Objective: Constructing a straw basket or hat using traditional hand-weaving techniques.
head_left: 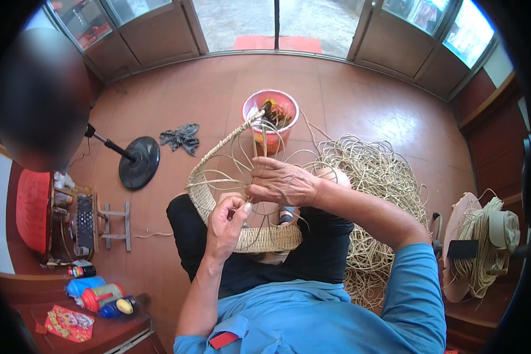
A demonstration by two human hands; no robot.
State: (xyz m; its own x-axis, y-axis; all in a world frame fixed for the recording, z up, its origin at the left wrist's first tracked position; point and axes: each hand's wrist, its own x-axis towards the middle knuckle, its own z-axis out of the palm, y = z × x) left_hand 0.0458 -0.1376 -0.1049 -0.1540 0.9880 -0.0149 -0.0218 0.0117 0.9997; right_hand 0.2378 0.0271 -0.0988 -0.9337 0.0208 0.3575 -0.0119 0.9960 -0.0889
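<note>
A partly woven band of pale straw cord (265, 239), curved like a basket wall, rests on my lap with loose strands looping out of it. My left hand (221, 227) pinches a strand between thumb and forefinger, just inside the band. Close above it, my right hand (286, 184) reaches across palm down, its fingers closed around strands by the left fingertips. The exact crossing of strands there is hidden by the fingers. A braided edge of the band rises toward a pink bucket (284, 137) in front of me.
A big tangled heap of cord (374, 177) lies on the floor by my right leg. At far right is a coil of cord (484, 248). A black round stand base (139, 163), a dark rag (182, 137) and a small wooden frame (117, 225) are to the left.
</note>
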